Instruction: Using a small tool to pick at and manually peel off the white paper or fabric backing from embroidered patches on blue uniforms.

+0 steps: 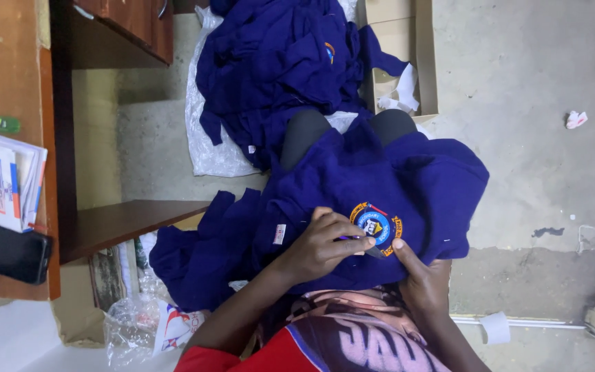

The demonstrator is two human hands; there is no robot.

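Observation:
A navy blue sweater (pixel 408 179) with a round embroidered badge (pixel 377 226) is draped over my knees. My left hand (pixel 318 244) rests on the sweater just left of the badge and pinches a small thin tool (pixel 363 244) with a purplish handle. Its grey tip points at the badge's lower edge. My right hand (pixel 423 275) grips the sweater's fabric right below the badge, thumb pressed beside it. Most of that hand is hidden by the cloth.
More navy garments (pixel 270 62) are piled on a clear plastic sheet (pixel 208 151) beyond my knees, beside an open cardboard box (pixel 421 62). A wooden desk (pixel 8 76) with papers, a green pen and a black phone (pixel 5 251) stands at the left. Paper scraps lie on the concrete floor (pixel 545 165).

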